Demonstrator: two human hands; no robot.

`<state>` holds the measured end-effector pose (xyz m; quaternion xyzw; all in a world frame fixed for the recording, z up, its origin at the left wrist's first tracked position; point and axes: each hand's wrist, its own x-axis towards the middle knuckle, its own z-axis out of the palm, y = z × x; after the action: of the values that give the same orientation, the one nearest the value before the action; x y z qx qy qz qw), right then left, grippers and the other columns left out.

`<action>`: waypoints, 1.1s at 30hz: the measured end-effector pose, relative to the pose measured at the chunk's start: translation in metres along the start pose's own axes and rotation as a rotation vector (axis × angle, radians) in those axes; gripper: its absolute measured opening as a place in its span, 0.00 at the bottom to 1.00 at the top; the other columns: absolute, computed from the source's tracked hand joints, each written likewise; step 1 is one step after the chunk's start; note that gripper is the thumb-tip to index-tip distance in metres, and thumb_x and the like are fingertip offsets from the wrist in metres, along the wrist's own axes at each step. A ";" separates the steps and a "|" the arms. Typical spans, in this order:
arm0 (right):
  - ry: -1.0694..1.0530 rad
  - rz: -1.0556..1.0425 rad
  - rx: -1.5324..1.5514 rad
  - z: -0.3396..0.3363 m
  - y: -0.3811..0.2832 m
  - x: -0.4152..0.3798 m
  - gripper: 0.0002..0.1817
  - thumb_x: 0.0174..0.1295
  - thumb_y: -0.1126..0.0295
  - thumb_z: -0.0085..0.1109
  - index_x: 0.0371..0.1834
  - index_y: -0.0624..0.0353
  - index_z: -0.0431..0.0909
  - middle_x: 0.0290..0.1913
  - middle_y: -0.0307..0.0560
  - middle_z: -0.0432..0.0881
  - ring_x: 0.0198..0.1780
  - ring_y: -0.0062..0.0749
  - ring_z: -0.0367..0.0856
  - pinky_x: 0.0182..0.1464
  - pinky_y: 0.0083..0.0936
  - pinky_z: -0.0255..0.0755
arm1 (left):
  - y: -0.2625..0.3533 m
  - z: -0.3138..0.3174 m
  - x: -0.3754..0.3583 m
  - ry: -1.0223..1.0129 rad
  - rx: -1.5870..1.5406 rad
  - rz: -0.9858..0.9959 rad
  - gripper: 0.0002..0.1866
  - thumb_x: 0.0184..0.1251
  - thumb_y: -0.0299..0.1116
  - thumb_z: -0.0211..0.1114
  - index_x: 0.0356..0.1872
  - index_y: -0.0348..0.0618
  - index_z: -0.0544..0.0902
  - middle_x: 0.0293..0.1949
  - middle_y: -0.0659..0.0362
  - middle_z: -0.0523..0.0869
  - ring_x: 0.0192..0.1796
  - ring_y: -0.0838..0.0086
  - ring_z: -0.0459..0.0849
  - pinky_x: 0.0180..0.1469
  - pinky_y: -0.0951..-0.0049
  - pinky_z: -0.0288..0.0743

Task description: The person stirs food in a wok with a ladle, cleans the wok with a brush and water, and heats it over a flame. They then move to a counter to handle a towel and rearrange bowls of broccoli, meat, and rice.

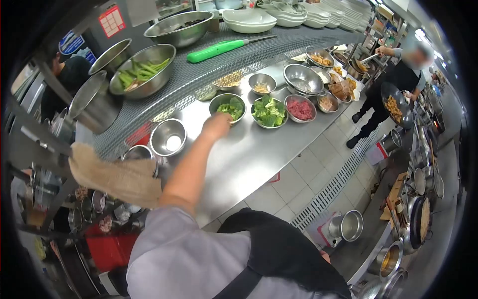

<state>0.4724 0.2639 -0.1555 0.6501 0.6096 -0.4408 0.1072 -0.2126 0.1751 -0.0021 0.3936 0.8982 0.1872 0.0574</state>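
Observation:
My left hand [217,126] reaches across the steel counter to a metal bowl [213,105] of broccoli [231,108]. Its fingers are closed at the near rim, where they seem to pinch the bowl; the fingertips are partly hidden. Right beside it stands a second bowl with green florets [269,111], followed by a bowl of raw red meat [300,108]. Only a sliver of my right hand [325,257] shows beyond the dark apron, its fingers hidden. Nearer my left forearm is a metal bowl [168,137] with a bright glare inside.
A mesh-covered shelf above the counter [224,159] carries a green-handled tool [216,51], a bowl of green vegetables [143,70] and stacked white plates [249,21]. A brown cloth [112,172] hangs at left. Another person [398,79] holds a wok [397,105] at right.

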 end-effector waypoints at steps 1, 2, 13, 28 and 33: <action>-0.008 -0.041 -0.054 0.007 -0.004 0.006 0.24 0.56 0.63 0.57 0.51 0.70 0.76 0.42 0.63 0.83 0.48 0.46 0.82 0.51 0.32 0.73 | 0.004 -0.016 0.013 -0.071 0.095 -0.011 0.17 0.58 0.29 0.55 0.48 0.54 0.82 0.51 0.52 0.81 0.51 0.59 0.80 0.53 0.60 0.73; -0.017 -0.081 -0.110 0.011 -0.007 0.009 0.24 0.56 0.63 0.57 0.52 0.70 0.76 0.43 0.63 0.82 0.49 0.47 0.82 0.51 0.32 0.72 | -0.007 -0.014 0.035 -0.075 0.089 0.067 0.16 0.56 0.26 0.56 0.46 0.54 0.83 0.48 0.51 0.82 0.54 0.60 0.79 0.52 0.63 0.74; -0.018 -0.033 -0.161 0.006 -0.016 0.008 0.25 0.56 0.63 0.57 0.53 0.70 0.75 0.44 0.64 0.82 0.50 0.48 0.81 0.52 0.32 0.72 | 0.005 -0.005 0.084 -0.446 0.423 -0.031 0.14 0.53 0.28 0.64 0.42 0.40 0.85 0.47 0.50 0.84 0.49 0.60 0.84 0.49 0.64 0.79; -0.016 0.077 0.004 0.032 -0.014 -0.004 0.25 0.56 0.62 0.59 0.53 0.71 0.75 0.47 0.63 0.81 0.53 0.49 0.80 0.54 0.33 0.71 | 0.008 -0.001 0.094 -0.425 0.667 0.345 0.11 0.48 0.28 0.66 0.35 0.39 0.86 0.40 0.51 0.86 0.43 0.61 0.86 0.43 0.67 0.80; -0.017 0.089 0.014 0.042 -0.004 -0.004 0.25 0.56 0.62 0.59 0.53 0.71 0.75 0.47 0.63 0.81 0.53 0.49 0.79 0.54 0.33 0.71 | 0.014 -0.009 0.095 -0.479 0.695 0.273 0.09 0.49 0.26 0.65 0.34 0.39 0.86 0.39 0.50 0.86 0.42 0.61 0.86 0.43 0.67 0.80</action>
<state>0.4511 0.2341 -0.1758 0.6736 0.5759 -0.4454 0.1274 -0.2698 0.2504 0.0160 0.5368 0.8089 -0.2164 0.1032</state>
